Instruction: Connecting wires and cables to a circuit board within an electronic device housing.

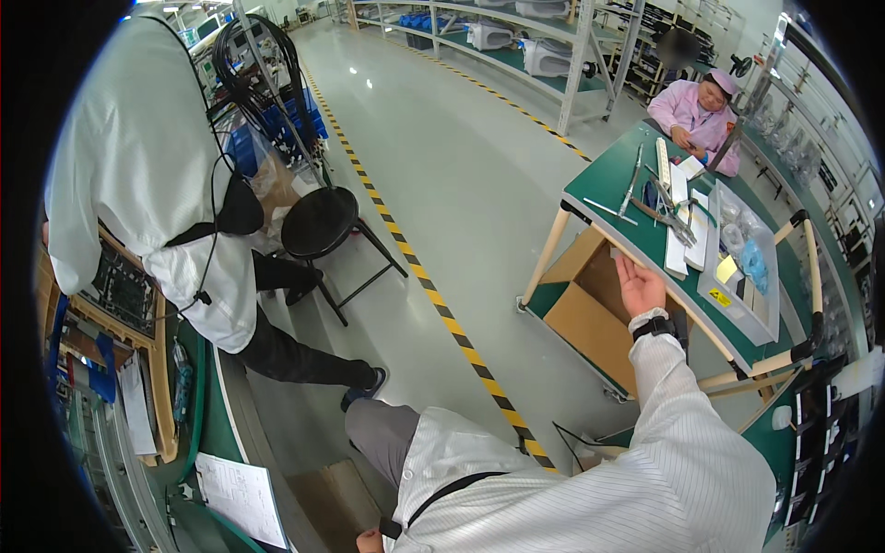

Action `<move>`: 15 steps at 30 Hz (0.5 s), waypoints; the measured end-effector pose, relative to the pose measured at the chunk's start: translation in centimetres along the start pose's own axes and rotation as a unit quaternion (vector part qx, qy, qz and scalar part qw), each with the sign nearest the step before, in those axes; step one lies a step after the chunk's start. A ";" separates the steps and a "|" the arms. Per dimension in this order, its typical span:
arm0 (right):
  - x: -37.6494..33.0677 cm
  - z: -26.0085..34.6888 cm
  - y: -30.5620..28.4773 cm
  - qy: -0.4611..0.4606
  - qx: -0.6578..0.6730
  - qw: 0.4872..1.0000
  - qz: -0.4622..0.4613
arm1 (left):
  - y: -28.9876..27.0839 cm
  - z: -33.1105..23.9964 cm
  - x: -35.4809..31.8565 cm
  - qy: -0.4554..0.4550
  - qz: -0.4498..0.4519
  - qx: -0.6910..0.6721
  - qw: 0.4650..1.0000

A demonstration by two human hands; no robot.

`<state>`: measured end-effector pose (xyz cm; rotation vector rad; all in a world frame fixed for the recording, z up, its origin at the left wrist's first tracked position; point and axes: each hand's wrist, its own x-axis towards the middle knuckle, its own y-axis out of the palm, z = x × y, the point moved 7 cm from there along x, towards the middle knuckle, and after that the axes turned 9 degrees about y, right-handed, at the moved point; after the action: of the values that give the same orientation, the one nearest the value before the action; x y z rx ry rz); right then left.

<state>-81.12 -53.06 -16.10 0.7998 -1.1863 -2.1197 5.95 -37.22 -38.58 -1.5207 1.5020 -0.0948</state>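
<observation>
My right hand [641,288] is stretched out beside the front edge of a green-topped workbench [604,180]. Its palm faces up and its extended fingers hold nothing that I can see. Above it on the bench lie pliers [678,226], a T-shaped metal tool [630,198] and long white strips [678,253]. A grey bin [761,323] there holds bagged parts and a blue bundle. Only a small part of my left hand [371,541] shows at the lower edge, by a black clip-like piece [391,528] near my coat; its fingers are mostly hidden.
A person in a white coat [129,138] stands at a bench on the left, beside a black stool [320,223]. Another person in pink [696,120] sits behind the right bench. A cardboard box [590,332] is under that bench. Yellow-black tape [415,267] marks the floor.
</observation>
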 end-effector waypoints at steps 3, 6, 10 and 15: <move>-3.3 -0.2 0.4 0.053 -0.071 0.996 0.019 | 0.1 0.3 -0.1 0.003 0.002 -0.004 1.000; -5.5 -0.4 -0.8 0.086 -0.097 0.992 0.008 | 0.3 0.6 0.0 0.006 0.007 -0.006 1.000; -10.6 -5.3 0.3 0.358 -0.172 0.915 0.073 | 0.6 0.6 0.5 0.012 0.014 -0.007 1.000; -19.6 -8.4 14.8 0.502 -0.537 0.583 0.346 | 0.3 1.4 0.2 0.010 0.008 -0.007 1.000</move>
<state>-59.33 -49.84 -2.42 0.5619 0.4429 -0.9580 6.62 -36.53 -39.60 -1.5234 1.5331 -0.0901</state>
